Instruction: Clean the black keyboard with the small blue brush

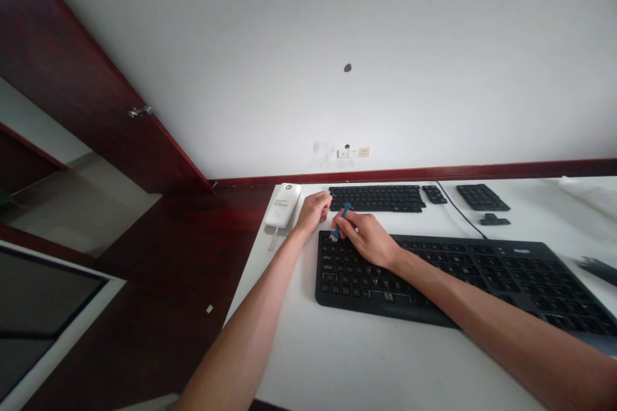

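My right hand (367, 237) is closed around a small blue brush (345, 209). The pale bristle end of the brush touches the upper left corner of a black keyboard (332, 300), whose keycaps are off, leaving the key sockets bare. My left hand (315, 210) rests on the table, curled into a fist above that corner. Whatever may be inside its fingers is hidden. Beside the left hand lies a block of loose black keycaps (378, 198), set out in rows like on a keyboard.
Smaller keycap groups (482, 196) lie further right on the white table (376, 359). A white device with a strap (283, 205) sits at the left edge. A cable (456, 207) runs back from the keyboard. Clear plastic (590, 196) and a dark object (598, 268) lie far right.
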A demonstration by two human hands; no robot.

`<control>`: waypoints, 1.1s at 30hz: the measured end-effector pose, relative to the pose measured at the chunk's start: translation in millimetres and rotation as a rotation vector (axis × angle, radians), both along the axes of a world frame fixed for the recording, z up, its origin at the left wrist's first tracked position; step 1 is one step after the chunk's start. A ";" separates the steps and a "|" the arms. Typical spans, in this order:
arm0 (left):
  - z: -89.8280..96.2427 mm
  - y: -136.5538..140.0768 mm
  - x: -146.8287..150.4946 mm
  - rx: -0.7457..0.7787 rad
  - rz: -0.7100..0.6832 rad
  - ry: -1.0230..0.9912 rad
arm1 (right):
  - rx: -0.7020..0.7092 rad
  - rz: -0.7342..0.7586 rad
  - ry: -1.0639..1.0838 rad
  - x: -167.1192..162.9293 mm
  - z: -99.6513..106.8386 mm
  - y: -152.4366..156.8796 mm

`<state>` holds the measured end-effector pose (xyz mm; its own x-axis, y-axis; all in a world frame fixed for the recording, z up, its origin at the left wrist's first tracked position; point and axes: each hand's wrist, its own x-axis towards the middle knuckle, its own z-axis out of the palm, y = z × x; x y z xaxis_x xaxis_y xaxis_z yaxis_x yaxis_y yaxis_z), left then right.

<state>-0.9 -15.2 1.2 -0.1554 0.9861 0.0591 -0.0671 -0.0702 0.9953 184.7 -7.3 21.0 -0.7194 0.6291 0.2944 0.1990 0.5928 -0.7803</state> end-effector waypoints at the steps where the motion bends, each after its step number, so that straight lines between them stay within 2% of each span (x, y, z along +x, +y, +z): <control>1: 0.0 0.0 0.0 0.002 -0.004 0.000 | 0.000 -0.003 0.002 0.0 -0.5 0.0; 6: 1.7 -0.6 1.3 0.003 -0.012 -0.012 | 0.027 -0.038 0.009 1.1 -1.2 0.3; 9: 3.0 -0.9 2.4 -0.008 -0.002 -0.019 | -0.008 -0.021 0.029 1.9 -0.1 1.1; 13: 4.0 -1.3 3.2 -0.020 0.010 -0.024 | -0.029 -0.115 0.042 1.7 0.1 2.0; 17: 4.4 -1.5 3.3 -0.015 0.004 -0.026 | -0.006 -0.035 0.014 1.0 0.0 1.3; 22: 5.0 -1.3 3.2 -0.021 0.009 -0.032 | 0.059 -0.071 -0.020 1.0 -0.5 0.2; 25: 5.1 -1.2 3.0 -0.007 -0.006 -0.030 | 0.060 -0.028 -0.027 1.2 -1.4 -0.6; 30: 4.7 -0.4 2.9 -0.021 -0.001 -0.035 | 0.068 -0.067 -0.015 1.2 -1.4 -0.5; 33: 4.8 -0.3 3.0 -0.022 -0.003 -0.036 | 0.049 -0.002 -0.015 1.5 0.6 -0.3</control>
<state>2.1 -15.6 6.0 -0.1544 0.9875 0.0313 -0.1034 -0.0477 0.9935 186.2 -7.6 21.6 -0.7229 0.6154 0.3142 0.2113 0.6299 -0.7474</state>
